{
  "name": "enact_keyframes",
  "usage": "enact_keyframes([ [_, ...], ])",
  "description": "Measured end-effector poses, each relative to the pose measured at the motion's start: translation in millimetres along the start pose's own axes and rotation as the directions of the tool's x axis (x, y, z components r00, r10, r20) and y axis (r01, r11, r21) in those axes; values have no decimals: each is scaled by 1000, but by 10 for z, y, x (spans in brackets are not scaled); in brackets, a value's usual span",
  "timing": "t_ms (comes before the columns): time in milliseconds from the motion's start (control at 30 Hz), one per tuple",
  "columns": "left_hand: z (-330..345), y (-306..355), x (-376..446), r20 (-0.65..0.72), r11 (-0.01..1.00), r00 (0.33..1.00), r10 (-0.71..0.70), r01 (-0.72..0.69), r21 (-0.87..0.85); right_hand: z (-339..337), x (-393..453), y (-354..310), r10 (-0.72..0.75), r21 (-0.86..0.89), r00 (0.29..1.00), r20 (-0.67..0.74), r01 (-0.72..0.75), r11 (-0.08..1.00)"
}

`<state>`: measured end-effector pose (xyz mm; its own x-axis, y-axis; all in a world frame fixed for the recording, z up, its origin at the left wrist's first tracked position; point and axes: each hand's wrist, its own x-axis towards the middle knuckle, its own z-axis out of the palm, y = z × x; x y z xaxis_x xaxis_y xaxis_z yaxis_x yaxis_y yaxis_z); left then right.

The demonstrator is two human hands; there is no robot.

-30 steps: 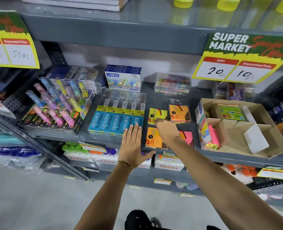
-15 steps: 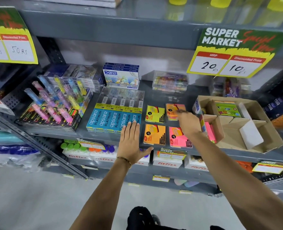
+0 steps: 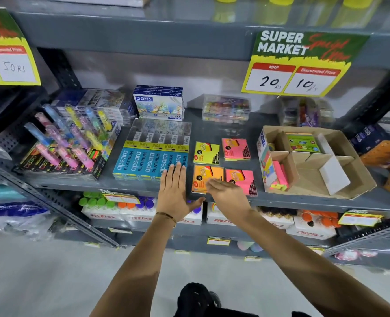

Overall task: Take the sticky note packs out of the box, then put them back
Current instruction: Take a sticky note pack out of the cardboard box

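Four sticky note packs lie flat on the grey shelf (image 3: 223, 128), out of the box, in a two-by-two block: yellow pack (image 3: 206, 152) rear left, pink pack (image 3: 236, 148) rear right, orange pack (image 3: 206, 177) front left, second pink pack (image 3: 243, 180) front right.

Your right hand (image 3: 229, 195) hovers low over the front pair, fingers loosely spread, its grip apart and holding nothing; whether the fingertips touch the orange pack cannot be told.

Your left hand (image 3: 174, 191) lies flat and open at the shelf edge, fingertips at the blue Apsara pencil boxes (image 3: 151, 163), just left of the orange pack.

The cardboard box (image 3: 359, 179) sits to the right, well apart from the four packs. It has card dividers. The rear compartment holds a green pack (image 3: 302, 143). The front-left compartment holds pink notes (image 3: 280, 176) standing on edge. A white card piece (image 3: 334, 177) leans in the middle. Other compartments show bare cardboard.
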<state>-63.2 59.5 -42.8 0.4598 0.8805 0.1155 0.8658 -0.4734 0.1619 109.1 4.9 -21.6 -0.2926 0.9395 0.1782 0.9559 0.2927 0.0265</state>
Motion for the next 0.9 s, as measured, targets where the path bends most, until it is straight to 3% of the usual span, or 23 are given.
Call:
enact_keyframes([
  [133, 10, -2, -13, 7, 1000, 1000, -9, 9, 20, -46, -20, -49, 41, 34, 998, -48, -39, 999],
  [233, 15, 0, -7, 15, 999, 1000, -19, 18, 48, -194, 111, 89, 197, 184, 973, -119, -173, 967],
  [300, 19, -4, 0, 20, 997, 999, -25, 24, 69, -249, 285, 340, 383, 226, 923, -29, -367, 902],
  [367, 30, -13, -4, 16, 998, 1000, -17, 16, 56, -242, 434, 607, 486, 143, 866, 120, -500, 854],
  [433, 35, -16, -11, 1, 999, 1000, 2, -2, 32, -219, 537, 764, 494, 66, 829, 263, -526, 848],
  [500, 25, -10, -12, -5, 1000, 1000, 5, -4, 25, -213, 571, 815, 466, 27, 837, 286, -493, 869],
  [700, 33, -16, 0, -8, 1000, 1000, -1, 1, 32, -306, 490, 791, 421, -58, 898, 127, -417, 907],
  [833, 32, -2, -1, 1, 996, 1000, -26, 26, 87, -250, 237, 703, 400, 25, 907, -131, -401, 916],
  [900, 36, -8, 0, -13, 996, 1000, -25, 25, 81, -189, -3, 600, 360, 26, 913, -191, -362, 932],
])
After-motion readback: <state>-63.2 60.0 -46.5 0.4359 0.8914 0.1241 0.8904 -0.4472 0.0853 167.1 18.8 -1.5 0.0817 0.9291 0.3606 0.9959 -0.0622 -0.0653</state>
